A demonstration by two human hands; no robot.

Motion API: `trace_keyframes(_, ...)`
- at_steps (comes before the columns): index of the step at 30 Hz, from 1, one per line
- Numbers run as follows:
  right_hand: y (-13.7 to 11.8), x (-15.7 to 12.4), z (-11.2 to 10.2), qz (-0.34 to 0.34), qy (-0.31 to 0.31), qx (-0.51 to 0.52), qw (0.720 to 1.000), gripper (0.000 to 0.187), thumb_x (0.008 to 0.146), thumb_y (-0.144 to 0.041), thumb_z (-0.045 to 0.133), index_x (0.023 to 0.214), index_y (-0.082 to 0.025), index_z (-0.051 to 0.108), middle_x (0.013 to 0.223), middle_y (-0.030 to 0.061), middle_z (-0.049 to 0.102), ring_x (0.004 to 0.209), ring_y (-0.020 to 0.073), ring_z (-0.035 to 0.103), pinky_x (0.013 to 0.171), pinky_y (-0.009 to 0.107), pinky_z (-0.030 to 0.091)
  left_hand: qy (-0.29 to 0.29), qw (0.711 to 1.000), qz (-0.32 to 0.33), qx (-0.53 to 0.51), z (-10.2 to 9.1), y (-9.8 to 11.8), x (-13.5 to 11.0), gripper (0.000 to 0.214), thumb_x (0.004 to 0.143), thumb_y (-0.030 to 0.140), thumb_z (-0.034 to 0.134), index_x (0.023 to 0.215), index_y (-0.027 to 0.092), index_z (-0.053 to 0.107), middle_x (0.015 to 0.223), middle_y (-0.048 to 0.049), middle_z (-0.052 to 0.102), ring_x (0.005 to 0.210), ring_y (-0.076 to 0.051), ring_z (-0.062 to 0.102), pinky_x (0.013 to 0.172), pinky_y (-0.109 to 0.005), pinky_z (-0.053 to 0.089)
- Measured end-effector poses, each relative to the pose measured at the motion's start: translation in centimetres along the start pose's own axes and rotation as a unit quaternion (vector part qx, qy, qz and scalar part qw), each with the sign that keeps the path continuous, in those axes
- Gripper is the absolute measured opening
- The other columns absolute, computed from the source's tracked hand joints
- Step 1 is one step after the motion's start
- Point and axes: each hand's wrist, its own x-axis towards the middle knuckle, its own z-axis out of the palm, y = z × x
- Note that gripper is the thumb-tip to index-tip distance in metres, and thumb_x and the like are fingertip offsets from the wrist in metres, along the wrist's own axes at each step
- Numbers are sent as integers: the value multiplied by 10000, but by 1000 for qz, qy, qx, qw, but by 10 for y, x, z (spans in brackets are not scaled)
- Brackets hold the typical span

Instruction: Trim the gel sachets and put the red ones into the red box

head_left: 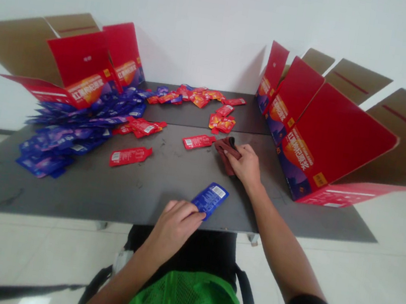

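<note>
Head view is showing the left hand (177, 222) pinching the near end of a blue packet (210, 200), fingers curled onto it, at the table's (136, 188) near edge. The right hand (246, 166) is clutching a dark red cloth (226, 150) just beyond. By my reading, the packet is being steadied for wiping; bringing the cloth across would call for a firm hold-down. Lying flat, the packet is running near-left to far-right, its white label end pointing toward the right hand.
</note>
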Motion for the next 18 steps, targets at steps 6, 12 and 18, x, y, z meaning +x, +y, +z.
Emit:
trace_keyframes(6,1,-1,2,10,-12,-5,1000,284,926,-386,636,1128,-238,769,918,49,617,841,202,626,709,291,462,-19,999,-10,-30,-2,6,-23,270,982,353,644,1211,213,674,1213,-80,702,1119,-238,645,953,-416,487)
trace_keyframes(12,-5,2,-14,-10,-11,2,1000,262,922,-394,655,1071,-214,774,904,52,624,857,210,623,735,303,466,-8,1000,8,-5,0,5,-45,311,1009,223,587,1314,169,622,1348,-107,670,1280,-246,604,1071,-430,475)
trace_keyframes(18,-75,-49,-41,-67,-28,64,995,267,965,-415,623,1128,-239,741,961,54,649,907,208,638,785,304,512,4,1000,15,-9,11,6,-54,335,1018,124,512,1324,187,633,1388,-84,658,1327,-243,582,1075,-448,481)
